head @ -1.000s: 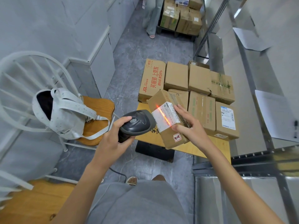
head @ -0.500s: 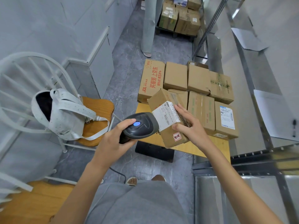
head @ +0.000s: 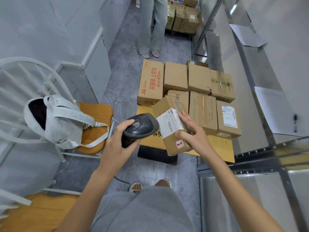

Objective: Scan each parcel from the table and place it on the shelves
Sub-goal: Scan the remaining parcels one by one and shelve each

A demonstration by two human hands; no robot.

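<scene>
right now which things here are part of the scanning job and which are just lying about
Part of the job:
barcode scanner in left hand
small parcel in right hand
stacked parcels
yellow table
metal shelves

Lying about:
white backpack
wooden chair

Yellow-topped table [head: 220, 150]: cardboard boxes [head: 199, 91] packed close, covering far part. Grey tiled floor [head: 120, 84] beneath. Metal shelves [head: 250, 158] just right.

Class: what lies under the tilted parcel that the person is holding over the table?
Under the parcel shows the yellow table and a dark block on the floor. The table strip directly beneath is covered by the parcel and the right hand.
</scene>
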